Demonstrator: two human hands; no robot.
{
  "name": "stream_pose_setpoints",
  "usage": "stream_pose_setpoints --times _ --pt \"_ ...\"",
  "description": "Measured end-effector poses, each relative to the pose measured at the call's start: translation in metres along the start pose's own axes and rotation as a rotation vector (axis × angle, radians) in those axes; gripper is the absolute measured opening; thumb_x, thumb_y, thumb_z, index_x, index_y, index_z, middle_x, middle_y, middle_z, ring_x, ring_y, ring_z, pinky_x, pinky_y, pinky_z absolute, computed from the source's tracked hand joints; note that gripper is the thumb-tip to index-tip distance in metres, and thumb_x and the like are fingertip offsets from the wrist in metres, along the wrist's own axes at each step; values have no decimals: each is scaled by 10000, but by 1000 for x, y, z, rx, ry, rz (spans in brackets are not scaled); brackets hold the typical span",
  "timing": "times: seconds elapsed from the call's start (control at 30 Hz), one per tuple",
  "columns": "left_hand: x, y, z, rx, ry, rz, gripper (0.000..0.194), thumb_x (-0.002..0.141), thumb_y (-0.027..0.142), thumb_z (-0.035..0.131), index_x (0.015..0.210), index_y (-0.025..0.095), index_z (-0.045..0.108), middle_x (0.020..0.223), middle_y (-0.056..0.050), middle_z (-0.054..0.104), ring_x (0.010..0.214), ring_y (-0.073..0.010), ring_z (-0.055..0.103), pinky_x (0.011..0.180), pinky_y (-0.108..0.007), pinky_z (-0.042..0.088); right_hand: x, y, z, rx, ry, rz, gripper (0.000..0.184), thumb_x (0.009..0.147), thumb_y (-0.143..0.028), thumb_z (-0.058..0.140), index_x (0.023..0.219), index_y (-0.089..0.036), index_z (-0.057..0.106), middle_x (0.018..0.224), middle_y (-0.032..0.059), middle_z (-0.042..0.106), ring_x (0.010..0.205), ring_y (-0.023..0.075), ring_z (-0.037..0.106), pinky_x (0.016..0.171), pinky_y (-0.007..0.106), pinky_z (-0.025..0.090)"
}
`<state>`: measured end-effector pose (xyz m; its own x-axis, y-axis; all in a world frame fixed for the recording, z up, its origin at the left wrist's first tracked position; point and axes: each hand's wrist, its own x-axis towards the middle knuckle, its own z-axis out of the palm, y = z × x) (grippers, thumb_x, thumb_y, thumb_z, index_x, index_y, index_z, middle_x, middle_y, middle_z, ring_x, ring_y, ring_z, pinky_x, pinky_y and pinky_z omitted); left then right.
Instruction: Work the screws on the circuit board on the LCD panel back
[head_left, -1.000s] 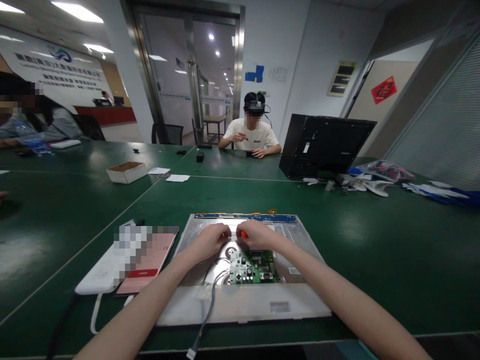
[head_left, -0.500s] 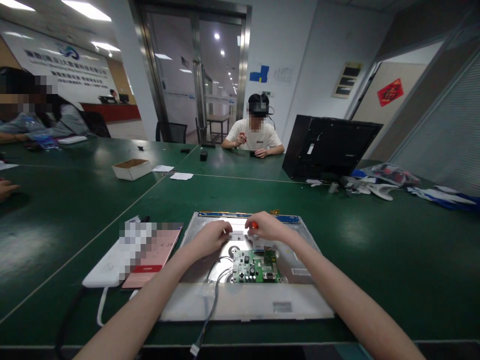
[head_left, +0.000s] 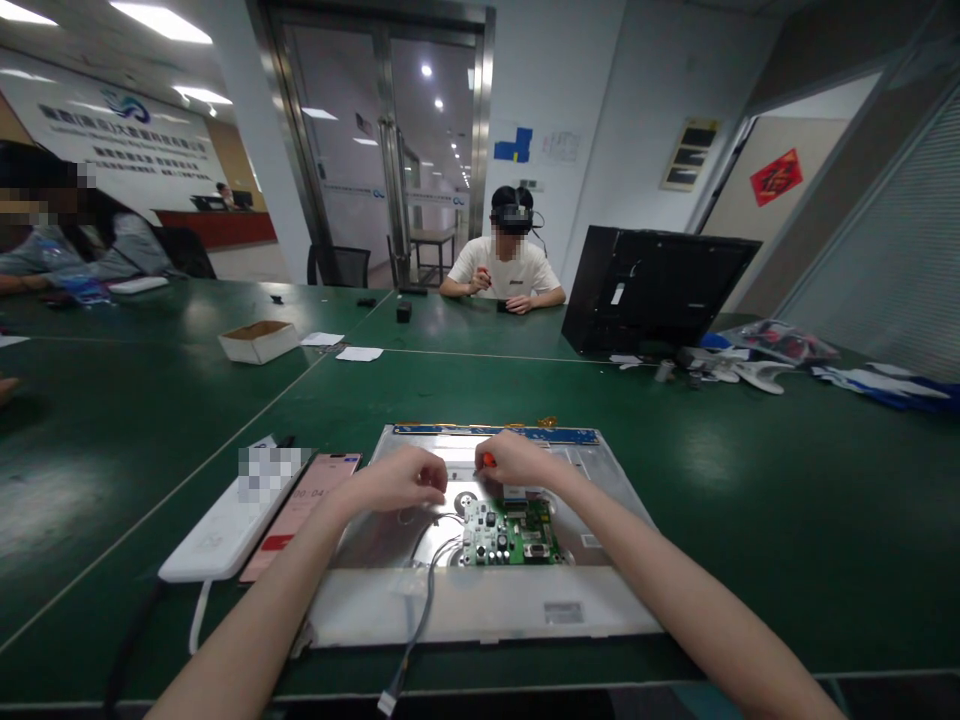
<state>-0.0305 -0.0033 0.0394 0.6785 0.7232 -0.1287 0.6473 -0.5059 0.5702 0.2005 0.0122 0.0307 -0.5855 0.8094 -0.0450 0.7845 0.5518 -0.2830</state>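
A metal LCD panel [head_left: 480, 605] lies back side up on the green table, with a green circuit board [head_left: 510, 530] on its middle. Grey cables [head_left: 433, 590] run from the board's left over the near edge to a white plug. Above the panel's left part is my left hand [head_left: 405, 478], fingers curled together; anything small between them is hidden. My right hand [head_left: 517, 462] is closed around an orange-handled screwdriver [head_left: 489, 461], just above the panel beyond the board. Its shaft and tip are hard to make out.
Left of the panel lie a phone [head_left: 300, 510] and a white power bank [head_left: 225, 530] with a cable. Farther off are an open cardboard box [head_left: 259, 342] and a black monitor [head_left: 660, 290]. A person [head_left: 506, 265] works across the table.
My left hand has moved slightly left and nearer me. My right hand has shifted a little left, still around the screwdriver. The view has turned slightly.
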Motion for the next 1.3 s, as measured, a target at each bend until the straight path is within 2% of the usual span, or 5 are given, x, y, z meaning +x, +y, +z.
stream_pose_setpoints --times 0.17,0.57,0.87,1.03,1.3 --pt "-4 -2 3 -62 -165 12 168 702 271 685 847 188 702 712 9 648 651 -141 567 551 -213 380 6 -5 6 16 36 -14 141 764 -235 682 898 -212 721 857 46 729 794 175 643 642 229 382" --pt "-3 4 4 -58 -184 61 98 710 260 679 757 195 736 721 -2 665 638 -134 559 558 -218 377 -33 6 3 11 203 20 124 834 -178 576 887 -195 686 881 44 718 827 165 639 723 236 399" --pt "17 -1 20 130 222 6 132 782 219 586 805 179 710 785 -32 690 708 -162 583 635 -248 390 -40 16 5 -34 233 82 128 850 -215 582 918 -204 689 923 61 720 883 187 643 758 263 409" --pt "22 -3 29 268 283 -11 127 795 194 575 797 185 701 792 -44 700 715 -180 600 645 -268 395 -38 15 9 -60 200 104 137 845 -247 596 937 -225 695 950 52 725 891 200 649 731 265 411" --pt "28 -3 38 239 354 -19 117 809 176 554 897 166 630 863 -60 683 778 -198 606 680 -274 423 -30 6 11 -73 148 88 162 832 -207 600 950 -225 709 994 55 709 912 189 637 738 255 407"
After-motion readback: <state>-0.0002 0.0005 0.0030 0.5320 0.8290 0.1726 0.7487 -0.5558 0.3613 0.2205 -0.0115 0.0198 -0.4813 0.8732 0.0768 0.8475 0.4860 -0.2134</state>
